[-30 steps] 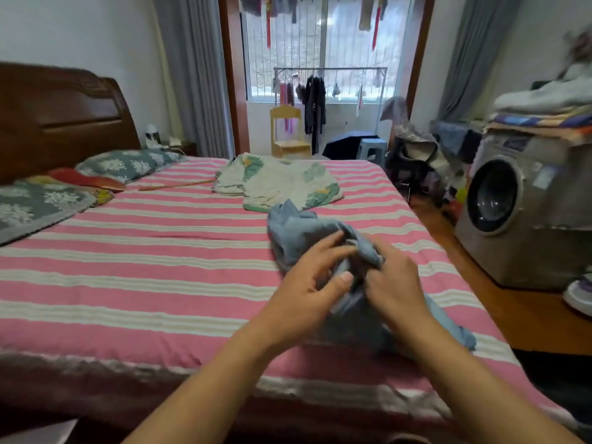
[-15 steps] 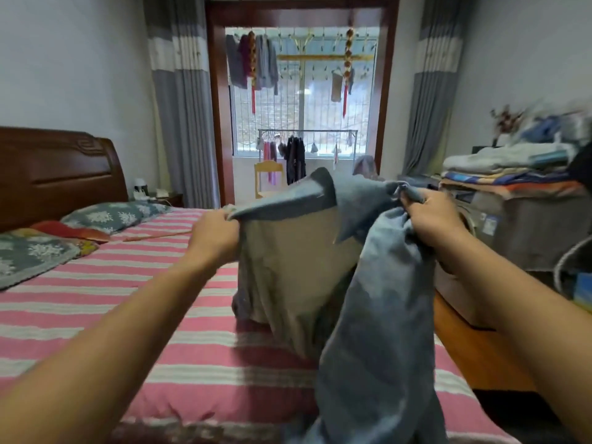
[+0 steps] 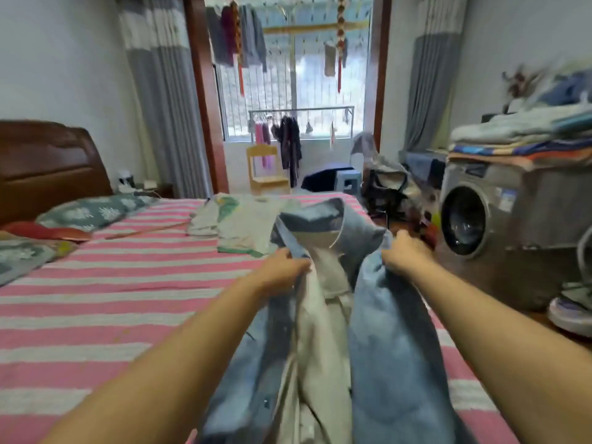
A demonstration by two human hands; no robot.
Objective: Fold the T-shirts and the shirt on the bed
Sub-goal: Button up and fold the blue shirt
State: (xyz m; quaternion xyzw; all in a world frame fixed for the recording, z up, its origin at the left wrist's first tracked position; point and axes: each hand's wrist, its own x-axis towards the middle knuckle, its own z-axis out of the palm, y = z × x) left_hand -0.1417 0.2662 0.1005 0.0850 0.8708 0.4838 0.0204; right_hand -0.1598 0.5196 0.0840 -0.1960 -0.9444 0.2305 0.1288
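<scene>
Shirt, blue denim with a pale lining, hangs between our two hands over the near edge of the bed. Left hand pinches one shoulder just beside the collar; right hand grips the other, fingers curled into cloth. Long axis runs from the collar, farthest from us, down toward us, tails out of view below. Both hands sit level, neither clearly nearer the bed. Patterned T-shirt lies flat on the bed beyond the collar. Motion blur; probably the front faces us. Next, we judge: lay the shirt flat on the bed.
</scene>
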